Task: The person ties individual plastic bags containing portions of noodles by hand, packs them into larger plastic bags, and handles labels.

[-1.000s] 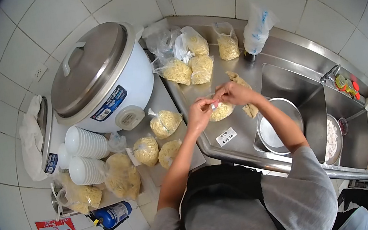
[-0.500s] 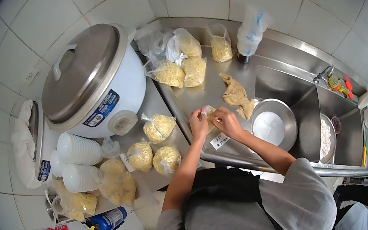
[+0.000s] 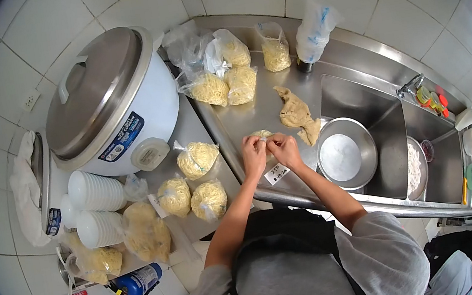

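Over the steel counter, my left hand [image 3: 254, 155] and my right hand [image 3: 284, 149] meet with fingers pinched at the top of a small clear plastic bag [image 3: 261, 134]. Pale yellow stuff shows inside it, though my fingers hide most of the bag. Just below my right hand lies a white handwritten label [image 3: 277, 173]. A crumpled tan cloth [image 3: 294, 114] rests beyond it. Filled bags of yellow noodle-like strands, one a knotted bag [image 3: 198, 159], sit left of my hands. Farther back are more filled bags [image 3: 242, 84] and an upright open-topped bag [image 3: 276, 54].
A big rice cooker [image 3: 114, 98] and stacked white tubs [image 3: 95, 191] stand at the left. To the right, a steel bowl [image 3: 370, 156] with white contents sits by the double sink [image 3: 355, 94]. A plastic-covered dark-based object [image 3: 316, 30] stands behind. Another person's leg [image 3: 452, 277] shows lower right.
The view has shifted slightly. My hands have drawn closer together at the bag's top, and my right fingers now point inward against the left ones.
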`<state>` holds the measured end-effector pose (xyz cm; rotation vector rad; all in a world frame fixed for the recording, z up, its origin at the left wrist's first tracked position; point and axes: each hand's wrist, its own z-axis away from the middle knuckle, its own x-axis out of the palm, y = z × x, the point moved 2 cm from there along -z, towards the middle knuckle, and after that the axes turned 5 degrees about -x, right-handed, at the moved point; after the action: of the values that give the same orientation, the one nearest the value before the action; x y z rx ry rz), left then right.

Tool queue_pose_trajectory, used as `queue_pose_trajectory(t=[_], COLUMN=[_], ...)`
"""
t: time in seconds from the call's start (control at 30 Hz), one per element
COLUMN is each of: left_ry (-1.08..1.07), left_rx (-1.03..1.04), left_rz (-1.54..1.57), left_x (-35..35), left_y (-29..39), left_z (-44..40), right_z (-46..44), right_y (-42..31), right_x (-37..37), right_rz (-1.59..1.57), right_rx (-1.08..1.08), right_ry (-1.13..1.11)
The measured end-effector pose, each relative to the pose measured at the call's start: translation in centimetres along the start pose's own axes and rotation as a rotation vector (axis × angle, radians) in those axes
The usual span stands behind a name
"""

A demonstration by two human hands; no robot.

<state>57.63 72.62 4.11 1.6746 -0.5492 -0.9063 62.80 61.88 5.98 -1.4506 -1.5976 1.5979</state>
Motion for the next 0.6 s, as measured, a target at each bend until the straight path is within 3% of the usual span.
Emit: queue_pose_trajectory(t=[0.13, 0.27, 0.4, 0.53, 0.6], left_ry=[-0.005, -0.02, 0.016, -0.044, 0.014], left_rx=[0.071, 0.066, -0.003, -0.054, 0.115], left_rz=[0.016, -0.07, -0.144, 0.269, -0.022], left_x=[0.3, 0.0, -0.5, -0.9, -1.3], left_y=[-0.4, 1.2, 1.9, 2.5, 1.6], left_z=[0.0, 0.2, 0.8, 1.5, 1.1], right_z=[-0.7, -1.0, -2.4, -4.5, -4.6], right_y=[0.5, -3.4, -2.4, -5.2, -6.8], right_x=[-0.6, -2.8, -1.5, -1.0, -1.0], right_rz=[0.045, 0.187, 0.431, 0.347, 0.28], right_rx=[-0.08, -0.106, -0.362, -0.429, -0.458], right_ry=[-0.094, -0.399, -0.383, -0.413, -0.405])
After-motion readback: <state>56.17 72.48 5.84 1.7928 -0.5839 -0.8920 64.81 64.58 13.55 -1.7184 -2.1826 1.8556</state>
